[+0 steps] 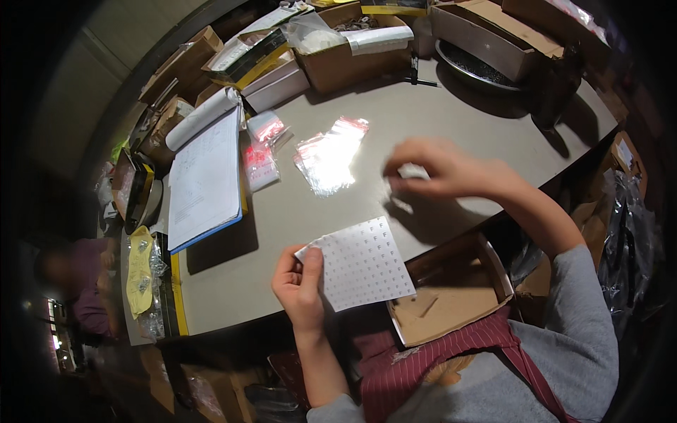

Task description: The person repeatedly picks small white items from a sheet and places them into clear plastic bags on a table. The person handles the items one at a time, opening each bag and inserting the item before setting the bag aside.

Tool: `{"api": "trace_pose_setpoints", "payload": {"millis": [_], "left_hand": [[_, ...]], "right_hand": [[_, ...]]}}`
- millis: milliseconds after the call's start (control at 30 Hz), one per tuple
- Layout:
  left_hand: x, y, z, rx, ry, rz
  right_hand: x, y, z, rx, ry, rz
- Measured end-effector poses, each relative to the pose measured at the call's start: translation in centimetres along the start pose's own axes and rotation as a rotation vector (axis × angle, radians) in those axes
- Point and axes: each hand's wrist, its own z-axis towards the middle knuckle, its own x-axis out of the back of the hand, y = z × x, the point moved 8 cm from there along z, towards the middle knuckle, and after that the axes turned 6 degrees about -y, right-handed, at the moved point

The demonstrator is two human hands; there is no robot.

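Observation:
My left hand (300, 285) pinches the left edge of a white sheet (367, 268) printed with rows of small dark marks, like a sheet of small stickers. The sheet tilts over the table's front edge. My right hand (434, 169) is above the table, right of the sheet, with thumb and fingers curled toward each other. A pale, shiny bit shows at its fingers, too blurred to name. Left of that hand lies a fanned pile of clear zip bags (331, 155) with red strips. More small bags with red print (261, 166) lie beside the clipboard.
A clipboard with papers (204, 169) leans at the left. An open cardboard box (458, 282) sits below the table's front edge. Along the back stand cartons (338, 67), a black pen (423, 82) and a round metal pan (479, 77). Another person (88, 282) is at far left.

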Motion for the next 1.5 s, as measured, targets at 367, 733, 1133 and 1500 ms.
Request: {"api": "trace_pose_setpoints", "payload": {"millis": [367,733,1133,1500], "left_hand": [[0.7,-0.4,-1.2,-0.051,0.097,0.177],[0.2,0.1,-1.7,-0.098,0.022,0.402],[-1.5,-0.1,-1.5,0.0,-0.01,0.144],[-8.1,2.4,-4.0,-0.354,-0.136,0.605]], "right_hand": [[-6.5,8.4,11.2,-0.14,-0.296,-0.442],[-6.8,3.0,1.4,0.208,-0.461,-0.475],[-2.7,1.5,-6.2,0.075,-0.23,-0.423],[-3.1,-3.9,-6.2,0.128,0.008,0.106]]}}
